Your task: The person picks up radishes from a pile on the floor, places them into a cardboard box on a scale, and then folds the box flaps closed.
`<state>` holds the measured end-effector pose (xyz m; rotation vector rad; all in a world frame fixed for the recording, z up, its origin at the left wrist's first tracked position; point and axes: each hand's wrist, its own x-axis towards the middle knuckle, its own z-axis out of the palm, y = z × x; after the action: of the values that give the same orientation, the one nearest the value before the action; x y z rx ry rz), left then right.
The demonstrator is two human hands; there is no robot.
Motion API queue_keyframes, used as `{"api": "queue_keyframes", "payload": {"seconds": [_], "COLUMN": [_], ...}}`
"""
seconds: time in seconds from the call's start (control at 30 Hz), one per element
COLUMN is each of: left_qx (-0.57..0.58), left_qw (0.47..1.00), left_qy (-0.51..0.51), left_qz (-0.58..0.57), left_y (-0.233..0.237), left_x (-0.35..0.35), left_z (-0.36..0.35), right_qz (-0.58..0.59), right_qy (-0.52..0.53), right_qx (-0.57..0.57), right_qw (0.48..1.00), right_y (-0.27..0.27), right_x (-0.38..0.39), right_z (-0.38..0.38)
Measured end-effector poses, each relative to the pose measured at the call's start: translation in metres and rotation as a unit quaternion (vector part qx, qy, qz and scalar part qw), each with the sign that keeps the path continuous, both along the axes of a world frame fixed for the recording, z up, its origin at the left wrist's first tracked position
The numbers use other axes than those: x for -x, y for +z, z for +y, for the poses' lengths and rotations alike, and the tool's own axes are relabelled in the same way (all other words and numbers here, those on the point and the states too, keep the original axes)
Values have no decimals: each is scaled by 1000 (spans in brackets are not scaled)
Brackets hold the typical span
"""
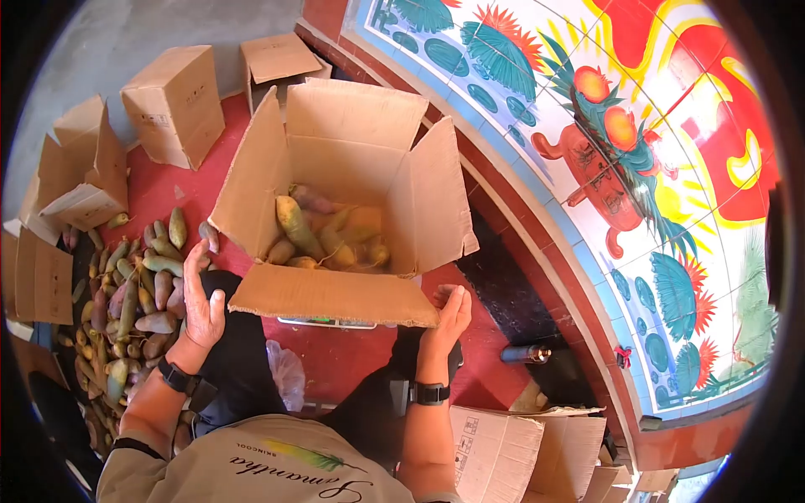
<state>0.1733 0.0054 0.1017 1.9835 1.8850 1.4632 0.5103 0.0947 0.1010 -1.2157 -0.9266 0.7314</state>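
An open cardboard box [335,306] stands in front of me with its flaps spread outward. Inside, on its bottom, lie several green and purplish radish-like roots [293,225]. My left hand [201,306] is raised beside the near left corner of the box, thumb apart from the fingers, holding nothing. At the near right corner is my right hand [449,317], close to the front flap, its fingers extended and partly hidden behind one another. Under the box, the edge of a scale [327,322] shows.
A large pile of roots [126,310] covers the floor at the left. Cardboard boxes [174,105] stand at the back left, and more boxes [495,448] at the lower right. A clear plastic bag [286,375] lies between my legs. A metallic cylinder [527,354] is at the right, near the tiled wall.
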Motion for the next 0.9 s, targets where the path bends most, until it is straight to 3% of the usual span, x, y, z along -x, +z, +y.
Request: {"api": "queue_keyframes", "payload": {"seconds": [0.53,0.8,0.9], "left_qx": [16,55,83], "left_qw": [991,983,980], "left_qy": [-24,-71,-21], "left_qz": [-129,-158,-180], "left_y": [-52,-58,-56], "left_x": [15,15,5], "left_z": [22,32,40], "right_qz": [-98,-74,-71], "right_qy": [-66,-74,-93], "right_qx": [55,75,79], "right_qw": [991,992,990], "right_y": [-1,8,6], "right_x": [10,28,32], "right_z": [13,18,19]}}
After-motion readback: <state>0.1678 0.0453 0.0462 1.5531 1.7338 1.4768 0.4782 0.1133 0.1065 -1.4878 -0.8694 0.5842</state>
